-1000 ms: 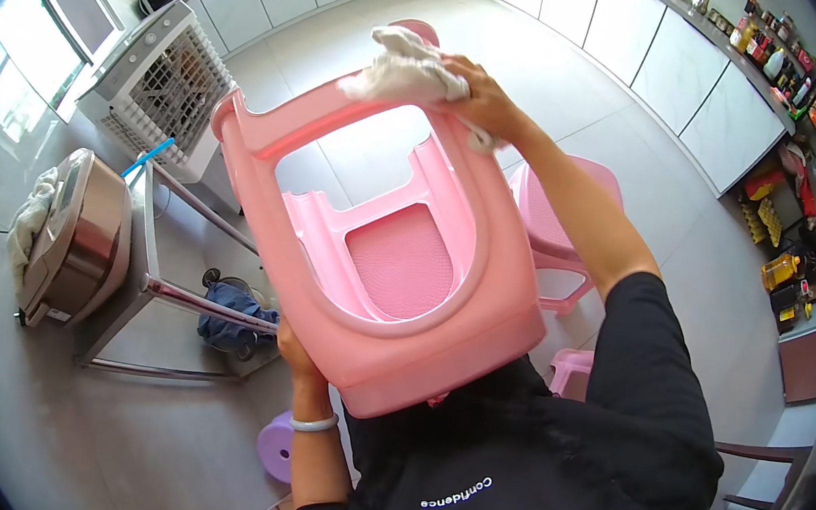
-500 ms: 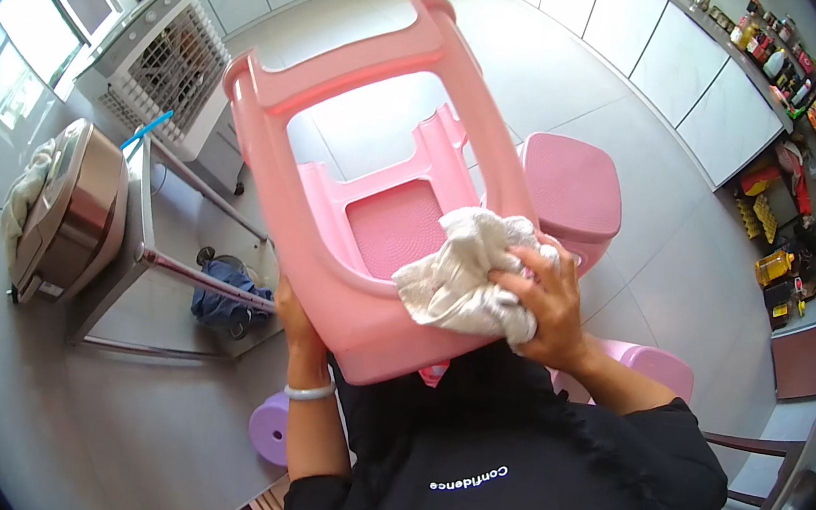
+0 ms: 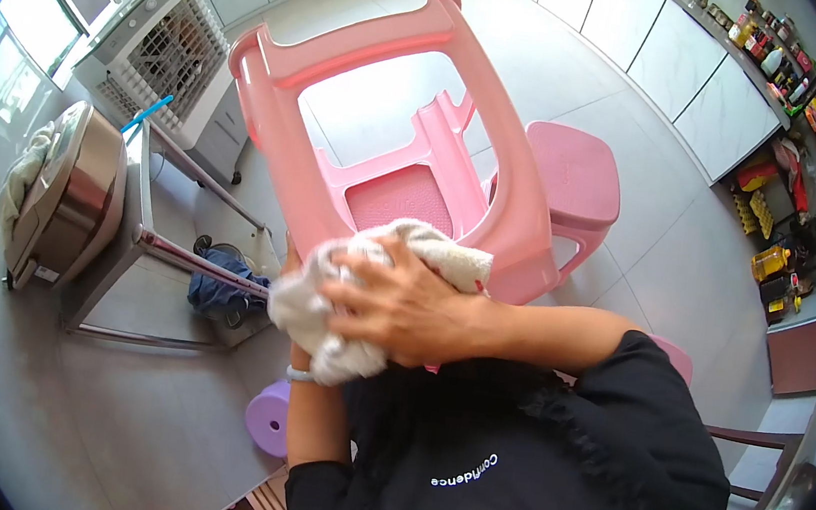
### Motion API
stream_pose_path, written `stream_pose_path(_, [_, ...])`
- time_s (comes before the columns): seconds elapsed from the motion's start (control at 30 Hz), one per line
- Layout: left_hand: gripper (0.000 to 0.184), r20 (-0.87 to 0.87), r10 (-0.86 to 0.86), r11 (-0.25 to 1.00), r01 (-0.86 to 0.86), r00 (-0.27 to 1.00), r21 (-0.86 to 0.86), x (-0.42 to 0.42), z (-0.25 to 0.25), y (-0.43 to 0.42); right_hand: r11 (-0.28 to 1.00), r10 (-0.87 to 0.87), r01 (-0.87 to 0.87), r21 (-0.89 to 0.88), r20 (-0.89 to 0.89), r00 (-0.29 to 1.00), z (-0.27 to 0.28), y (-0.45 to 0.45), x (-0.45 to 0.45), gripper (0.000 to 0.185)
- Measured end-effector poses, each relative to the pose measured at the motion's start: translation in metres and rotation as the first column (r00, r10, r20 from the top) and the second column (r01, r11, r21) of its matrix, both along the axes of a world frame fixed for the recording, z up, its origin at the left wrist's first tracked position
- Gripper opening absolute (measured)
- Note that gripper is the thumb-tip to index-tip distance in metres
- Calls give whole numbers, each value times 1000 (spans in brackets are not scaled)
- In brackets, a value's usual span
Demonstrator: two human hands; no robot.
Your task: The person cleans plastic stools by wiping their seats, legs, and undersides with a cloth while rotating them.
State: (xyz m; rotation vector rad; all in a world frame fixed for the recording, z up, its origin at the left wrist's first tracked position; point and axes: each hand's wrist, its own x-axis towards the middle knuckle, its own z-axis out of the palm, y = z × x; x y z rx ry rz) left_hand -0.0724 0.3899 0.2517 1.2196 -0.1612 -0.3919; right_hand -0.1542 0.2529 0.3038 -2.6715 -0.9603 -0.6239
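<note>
A pink plastic stool [image 3: 492,93] is held up in front of my body, its side with the large arched opening facing me. Through the opening shows a second pink stool [image 3: 402,199] with a textured seat. My right hand [image 3: 402,305] is pressed on a white cloth [image 3: 321,311] at the lower left corner of the held stool. My left hand [image 3: 291,257] is at that stool's lower left edge, with its fingers mostly hidden behind the cloth and the stool.
Another pink stool [image 3: 573,173] stands on the floor at the right. A metal-framed table [image 3: 136,214] with a rice cooker [image 3: 76,207] and an air cooler [image 3: 164,56] are at the left. A purple stool [image 3: 269,418] is low left. Shelves [image 3: 812,241] of bottles stand far right.
My right hand has wiped the cloth from the stool's top right, down its right side, then left to its lower left corner. The held stool has tilted slightly.
</note>
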Motion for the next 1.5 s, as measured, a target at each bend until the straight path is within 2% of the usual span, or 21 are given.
stream_pose_path(0.1, [46, 14, 67, 997, -67, 998, -27, 12, -1, -3, 983, 178, -183, -27, -137, 974, 9, -23, -29, 50])
stream_pose_path(0.2, [46, 42, 143, 990, -142, 989, -25, 26, -18, -3, 991, 133, -129, 36, -125, 983, 16, -61, -43, 46])
stream_pose_path(0.27, [46, 42, 172, 984, -170, 984, -48, 27, -20, -6, 1000, 12, -8, 30, -112, 994, 17, -89, -44, 45])
stream_pose_path(0.4, [48, 34, 152, 985, -149, 988, -87, 21, -13, -8, 963, -255, 248, 107, 59, 965, 16, -148, -7, 41])
stream_pose_path(0.5, [50, -9, 133, 985, -133, 991, -110, 23, -16, -9, 885, -422, 384, 263, 106, 901, 20, -186, 40, 36])
stream_pose_path(0.53, [50, -33, 134, 983, -137, 990, -125, 24, -17, -10, 854, -470, 398, 335, 172, 866, 21, -201, 61, 36])
stream_pose_path(0.6, [51, -13, 132, 984, -132, 991, -115, 24, -16, -10, 743, -629, 531, 408, 153, 762, 36, -215, 96, 41])
stream_pose_path(0.77, [54, 13, 181, 978, -179, 983, -108, 26, -19, -13, 688, -721, 700, 189, 77, 688, 35, -213, 160, 42])
stream_pose_path(0.83, [54, 1, 218, 964, -215, 976, -158, 26, -27, -17, 723, -691, 677, 137, 137, 710, 39, -200, 170, 43])
stream_pose_path(0.97, [55, 5, 213, 970, -211, 977, -119, 24, -27, -21, 753, -632, 658, 1, 281, 722, 42, -175, 171, 43])
stream_pose_path(1.1, [55, 6, 194, 977, -193, 981, -91, 24, -24, -26, 767, -604, 642, 5, 346, 718, 41, -144, 177, 45])
stream_pose_path(1.2, [55, -37, 212, 968, -215, 977, -131, 23, -24, -29, 848, -524, 522, 89, 291, 801, 35, -115, 191, 46])
stream_pose_path(1.27, [55, -41, 220, 965, -224, 975, -135, 23, -22, -29, 914, -406, 390, 115, 192, 894, 45, -89, 189, 43])
stream_pose_path(1.33, [55, -15, 219, 970, -219, 976, -108, 22, -21, -29, 946, -323, 309, 104, 184, 928, 51, -62, 198, 41])
stream_pose_path(1.43, [55, -28, 224, 968, -226, 974, -112, 20, -20, -25, 980, -103, 74, 183, 153, 983, 69, -46, 218, 41])
stream_pose_path(1.5, [55, -18, 242, 965, -243, 970, -97, 20, -21, -26, 968, -81, 20, 252, 235, 969, 79, -31, 220, 42])
